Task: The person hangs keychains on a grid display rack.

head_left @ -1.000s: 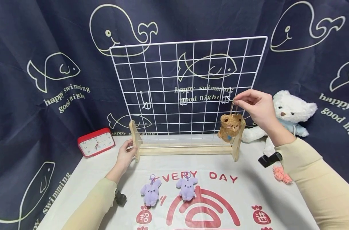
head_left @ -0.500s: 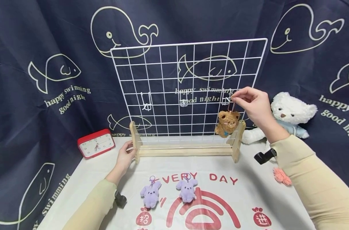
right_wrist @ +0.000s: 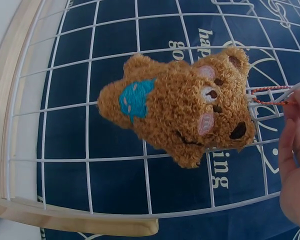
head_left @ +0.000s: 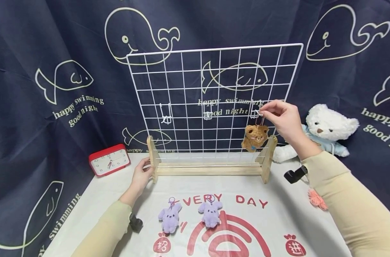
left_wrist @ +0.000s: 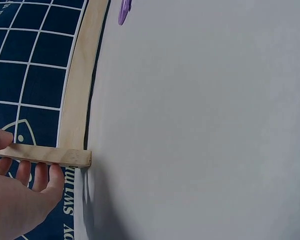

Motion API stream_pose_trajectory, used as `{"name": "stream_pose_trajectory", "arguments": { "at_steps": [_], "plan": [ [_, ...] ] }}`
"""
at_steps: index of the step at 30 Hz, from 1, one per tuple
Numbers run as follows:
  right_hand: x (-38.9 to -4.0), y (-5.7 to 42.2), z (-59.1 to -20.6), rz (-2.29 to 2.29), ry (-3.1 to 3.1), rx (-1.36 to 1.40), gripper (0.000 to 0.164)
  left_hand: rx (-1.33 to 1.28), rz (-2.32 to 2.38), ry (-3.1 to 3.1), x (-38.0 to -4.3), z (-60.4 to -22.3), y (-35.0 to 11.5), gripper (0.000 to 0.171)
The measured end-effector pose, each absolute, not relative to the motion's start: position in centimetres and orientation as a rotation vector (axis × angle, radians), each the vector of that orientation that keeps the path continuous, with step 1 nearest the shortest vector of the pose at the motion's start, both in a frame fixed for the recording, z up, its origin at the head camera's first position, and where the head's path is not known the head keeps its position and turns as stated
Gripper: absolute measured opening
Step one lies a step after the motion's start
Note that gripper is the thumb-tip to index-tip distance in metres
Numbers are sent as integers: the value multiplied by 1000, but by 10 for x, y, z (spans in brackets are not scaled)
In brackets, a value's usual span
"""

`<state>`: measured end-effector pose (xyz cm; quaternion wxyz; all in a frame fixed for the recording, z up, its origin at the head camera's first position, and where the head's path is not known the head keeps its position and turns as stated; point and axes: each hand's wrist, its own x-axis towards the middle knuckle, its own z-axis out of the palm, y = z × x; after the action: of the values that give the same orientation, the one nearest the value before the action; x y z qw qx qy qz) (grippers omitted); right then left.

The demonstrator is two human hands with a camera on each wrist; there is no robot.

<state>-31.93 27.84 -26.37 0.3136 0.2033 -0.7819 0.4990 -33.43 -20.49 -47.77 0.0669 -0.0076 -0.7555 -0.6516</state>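
In the head view my right hand point(head_left: 285, 116) pinches the cord loop of a brown plush bear charm point(head_left: 254, 137) by the right white hook point(head_left: 254, 113) on the wire grid point(head_left: 227, 82). In the right wrist view the reddish cord point(right_wrist: 270, 90) runs from the bear's head to my fingertips, beside a white hook prong. Whether the loop is round the prong I cannot tell. My left hand point(head_left: 142, 175) holds the wooden left upright point(head_left: 152, 157) of the grid's stand; the left wrist view shows thumb and fingers on opposite sides of that upright point(left_wrist: 55, 155).
Two purple plush charms point(head_left: 170, 217) lie on the white table in front of the stand. Two more hooks, one at left point(head_left: 165, 118) and one in the middle point(head_left: 208, 115), hang on the grid. A red clock point(head_left: 109, 160) stands left, a white teddy bear point(head_left: 330, 125) right.
My right hand has moved slightly left with the brown bear charm, bringing its cord up to the right hook. The left hand has stayed on the upright. The head view has shifted slightly.
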Motion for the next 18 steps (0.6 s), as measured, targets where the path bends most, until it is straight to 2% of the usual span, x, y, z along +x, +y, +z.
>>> {"name": "stream_pose_trajectory", "arguments": {
  "at_steps": [12,18],
  "plan": [
    [-319,271,-258,1356,-2047,509,25,-44,-1922,-2288,-329,-475,-201,52],
    [-319,268,-261,1284,-2051,462,19,-39,-1929,-2279,-329,-474,-202,50]
  ]
}}
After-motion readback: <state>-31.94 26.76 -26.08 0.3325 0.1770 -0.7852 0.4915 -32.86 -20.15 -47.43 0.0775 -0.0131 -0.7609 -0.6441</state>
